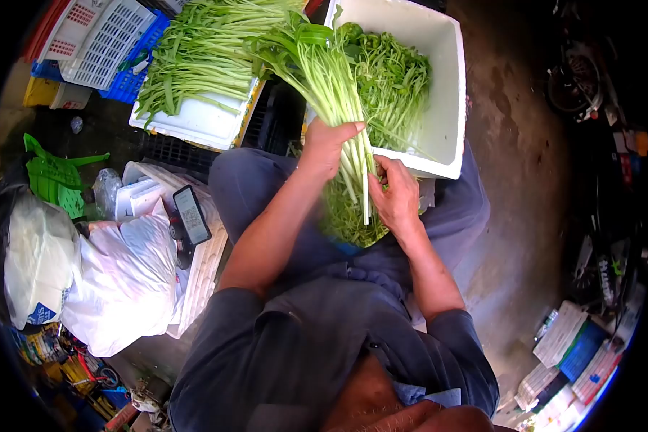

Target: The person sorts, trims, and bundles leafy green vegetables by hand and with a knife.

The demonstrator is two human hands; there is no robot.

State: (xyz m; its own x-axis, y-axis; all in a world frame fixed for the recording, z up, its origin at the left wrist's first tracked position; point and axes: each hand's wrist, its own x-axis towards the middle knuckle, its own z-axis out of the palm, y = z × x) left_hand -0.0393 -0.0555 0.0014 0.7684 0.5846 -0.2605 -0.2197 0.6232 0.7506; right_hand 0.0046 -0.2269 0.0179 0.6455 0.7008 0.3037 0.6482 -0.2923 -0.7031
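My left hand (328, 149) is wrapped round a bunch of long green stalks (336, 93), its leafy end up and its pale cut ends down. Beside the lower stalks, my right hand (396, 193) has its fingers bent close to the stems; whether it grips one is too small to tell. Leafy greens (396, 79) lie in a white foam box (446, 93) just beyond my hands. More stalks (201, 50) are laid out on a white foam lid (198, 124) at the upper left. Loose green trimmings (349, 216) sit below the bunch, between my legs.
Stacked plastic baskets (111, 43) stand at the upper left. On the left are a green plastic piece (54, 173), a phone (192, 214) and a white bag (126, 273). Crates (579, 345) stand at the lower right, and a wheel (574, 83) at the upper right.
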